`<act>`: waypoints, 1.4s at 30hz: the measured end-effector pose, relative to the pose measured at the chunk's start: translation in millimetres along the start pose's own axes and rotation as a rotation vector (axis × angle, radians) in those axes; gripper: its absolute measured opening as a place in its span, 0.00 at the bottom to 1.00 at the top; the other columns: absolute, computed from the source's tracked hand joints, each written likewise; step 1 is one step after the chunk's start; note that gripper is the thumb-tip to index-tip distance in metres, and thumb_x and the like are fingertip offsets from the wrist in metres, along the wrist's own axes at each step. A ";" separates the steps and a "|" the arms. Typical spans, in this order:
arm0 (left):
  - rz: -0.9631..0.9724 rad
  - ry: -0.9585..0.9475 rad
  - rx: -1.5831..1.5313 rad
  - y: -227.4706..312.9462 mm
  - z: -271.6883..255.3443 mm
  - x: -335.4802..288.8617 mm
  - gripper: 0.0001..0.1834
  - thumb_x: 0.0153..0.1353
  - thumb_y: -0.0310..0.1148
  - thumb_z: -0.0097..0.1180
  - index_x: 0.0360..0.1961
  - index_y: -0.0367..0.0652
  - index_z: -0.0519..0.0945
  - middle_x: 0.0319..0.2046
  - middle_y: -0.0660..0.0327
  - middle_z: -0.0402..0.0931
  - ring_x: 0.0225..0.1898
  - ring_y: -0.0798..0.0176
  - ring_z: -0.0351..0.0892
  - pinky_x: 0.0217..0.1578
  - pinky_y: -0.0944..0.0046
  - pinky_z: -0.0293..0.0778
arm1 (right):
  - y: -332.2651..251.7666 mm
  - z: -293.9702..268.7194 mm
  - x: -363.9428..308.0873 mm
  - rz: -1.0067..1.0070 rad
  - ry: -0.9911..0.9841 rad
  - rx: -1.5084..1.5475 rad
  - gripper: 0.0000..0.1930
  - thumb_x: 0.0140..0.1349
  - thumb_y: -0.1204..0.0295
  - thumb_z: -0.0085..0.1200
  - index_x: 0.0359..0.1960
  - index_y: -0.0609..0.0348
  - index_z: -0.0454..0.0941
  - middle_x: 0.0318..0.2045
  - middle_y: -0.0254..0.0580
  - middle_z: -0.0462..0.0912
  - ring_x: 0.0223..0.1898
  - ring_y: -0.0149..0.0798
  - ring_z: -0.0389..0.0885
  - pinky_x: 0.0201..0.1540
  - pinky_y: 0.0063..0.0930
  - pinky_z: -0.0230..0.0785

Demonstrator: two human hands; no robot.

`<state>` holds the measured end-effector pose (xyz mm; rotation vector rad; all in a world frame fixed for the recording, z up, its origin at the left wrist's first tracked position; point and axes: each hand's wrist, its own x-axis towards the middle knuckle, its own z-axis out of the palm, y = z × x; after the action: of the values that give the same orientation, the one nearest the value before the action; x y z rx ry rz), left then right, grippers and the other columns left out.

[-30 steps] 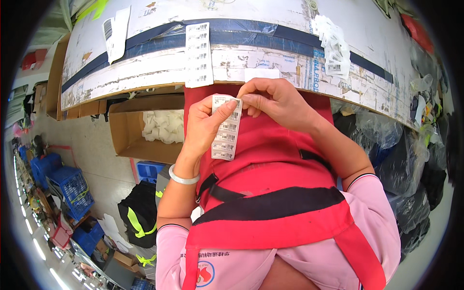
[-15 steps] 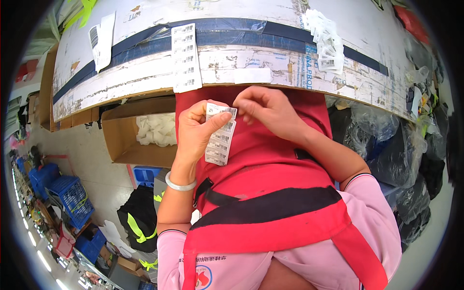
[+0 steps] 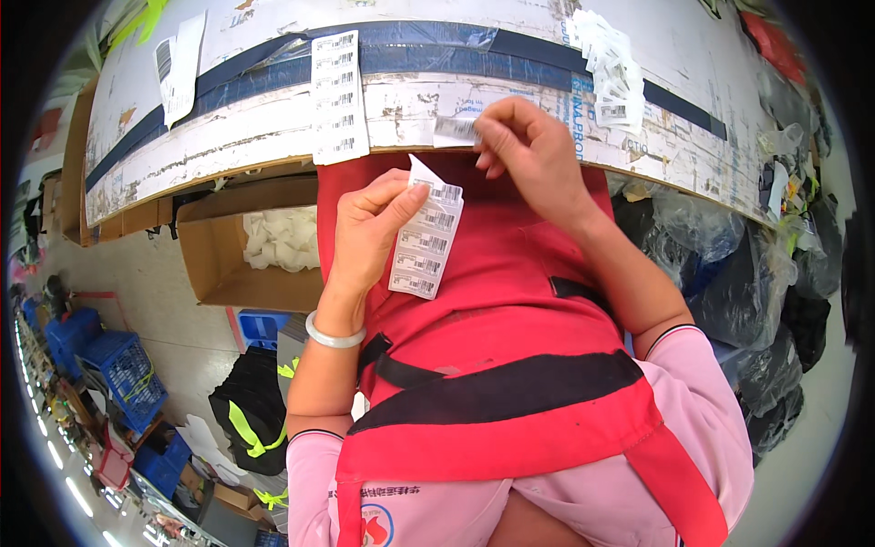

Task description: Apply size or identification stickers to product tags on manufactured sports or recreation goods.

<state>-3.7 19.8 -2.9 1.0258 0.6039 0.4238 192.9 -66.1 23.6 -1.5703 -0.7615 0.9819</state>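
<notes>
My left hand (image 3: 372, 232) pinches a strip of white barcode labels (image 3: 421, 251) between thumb and fingers, in front of the red apron (image 3: 492, 264). The strip hangs down with its upper corner curled back to a white point. At the table's near edge, my right hand (image 3: 538, 155) has thumb and forefinger closed on one end of a single barcode label (image 3: 453, 129). This label lies over the spot of a small blank white slip, now mostly hidden.
The worn white cardboard tabletop (image 3: 228, 123) holds a long label strip (image 3: 337, 96), a pile of tags (image 3: 612, 77) and white slips (image 3: 182, 68) at left. Below stands a carton (image 3: 214, 264) with crumpled white paper. Plastic-wrapped bags (image 3: 738, 273) lie at right.
My right hand has moved up and right to the table edge, where a barcode label now shows at its fingertips. The strip in my left hand has tilted and its top corner curls up.
</notes>
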 end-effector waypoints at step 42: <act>-0.128 0.158 -0.138 -14.7 2.9 -3.4 0.09 0.65 0.31 0.56 0.38 0.36 0.83 0.30 0.68 0.79 0.30 0.78 0.73 0.32 0.77 0.67 | 6.8 -23.6 37.3 0.185 -0.213 -0.232 0.08 0.62 0.70 0.56 0.32 0.64 0.77 0.22 0.35 0.78 0.21 0.25 0.76 0.22 0.17 0.70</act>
<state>-3.7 9.1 -14.0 0.8220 0.7664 0.4300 230.8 -45.7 11.3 -1.7793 -0.9157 1.2470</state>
